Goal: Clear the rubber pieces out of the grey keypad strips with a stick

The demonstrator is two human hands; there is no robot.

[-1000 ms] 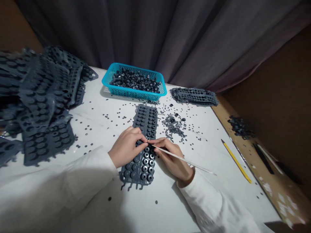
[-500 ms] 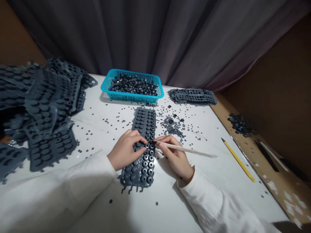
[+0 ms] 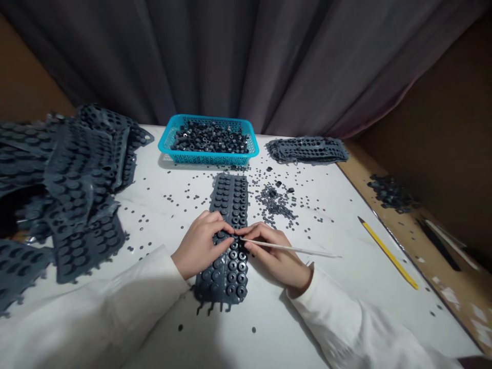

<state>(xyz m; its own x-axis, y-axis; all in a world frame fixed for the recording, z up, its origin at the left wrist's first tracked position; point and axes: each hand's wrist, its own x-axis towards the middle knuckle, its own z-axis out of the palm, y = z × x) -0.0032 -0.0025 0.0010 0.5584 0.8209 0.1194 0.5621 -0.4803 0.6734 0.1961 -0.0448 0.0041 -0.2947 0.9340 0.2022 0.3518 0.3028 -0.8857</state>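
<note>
A long dark rubber strip [image 3: 230, 205] studded with round parts lies lengthwise on the white table [image 3: 338, 236] in front of me. My left hand [image 3: 202, 243] rests on the strip's left side, its fingertips pinched on one of the round parts near the middle. My right hand [image 3: 274, 253] sits at the strip's right side and grips a thin pale stick [image 3: 303, 250], whose tip meets the strip where my left fingertips are. The stick's other end points right.
A turquoise basket [image 3: 209, 154] of small dark rings stands behind the strip. Piled rubber sheets [image 3: 69, 179] fill the left side; a flat stack [image 3: 307, 150] lies at the back right. Small punched discs [image 3: 274, 200] litter the table. A yellow pencil [image 3: 388, 252] lies to the right.
My view has shifted slightly. Both hands stay on the strip, and the stick's angle in my right hand has flattened a little.
</note>
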